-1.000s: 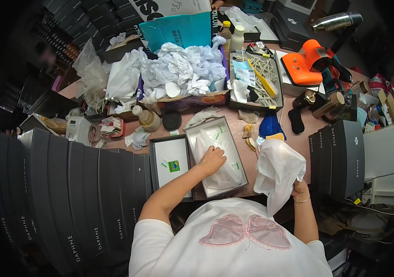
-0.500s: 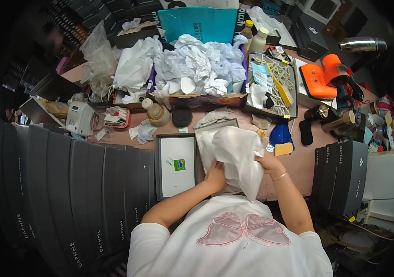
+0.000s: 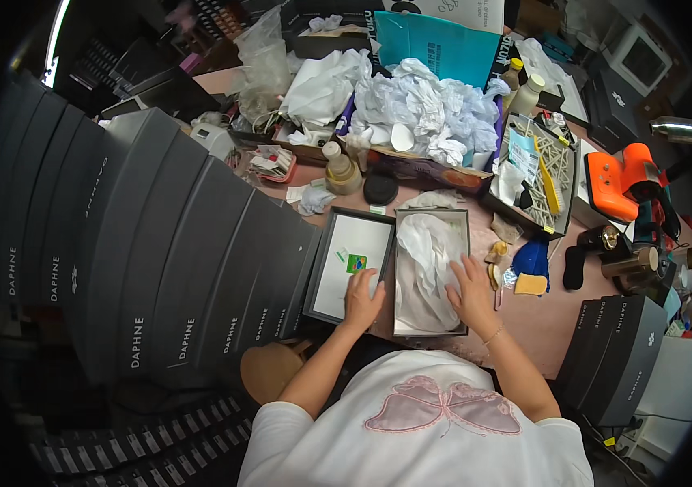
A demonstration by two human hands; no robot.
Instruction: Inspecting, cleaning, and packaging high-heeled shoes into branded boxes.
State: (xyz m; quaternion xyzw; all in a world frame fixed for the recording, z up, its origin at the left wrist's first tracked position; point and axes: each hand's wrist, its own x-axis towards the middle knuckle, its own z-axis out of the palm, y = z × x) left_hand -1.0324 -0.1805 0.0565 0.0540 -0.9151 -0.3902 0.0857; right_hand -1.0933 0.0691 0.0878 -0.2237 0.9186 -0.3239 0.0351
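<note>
A grey shoebox (image 3: 431,331) stands in front of me, with a bundle of white tissue paper (image 3: 429,243) lying inside; whatever the paper may cover is hidden. To its left lies the box lid (image 3: 358,231), its white inside facing up, with a small green and yellow packet (image 3: 356,263) in it. My left hand (image 3: 362,302) is over the lid's near right part, fingers loosely apart and holding nothing. At the shoebox's right side, my right hand (image 3: 473,296) has its fingers spread beside the paper, also holding nothing.
Stacked dark shoeboxes (image 3: 200,268) fill the left side, and more boxes (image 3: 618,349) stand at the right. Behind are a carton of crumpled paper (image 3: 427,105), bottles (image 3: 342,172) and a tray of white sticks (image 3: 557,174). An orange device (image 3: 614,199) stands far right.
The white tissue bundle, held up between both hands before, now lies in the shoebox. Both hands have let go of it and moved apart. The view has shifted left.
</note>
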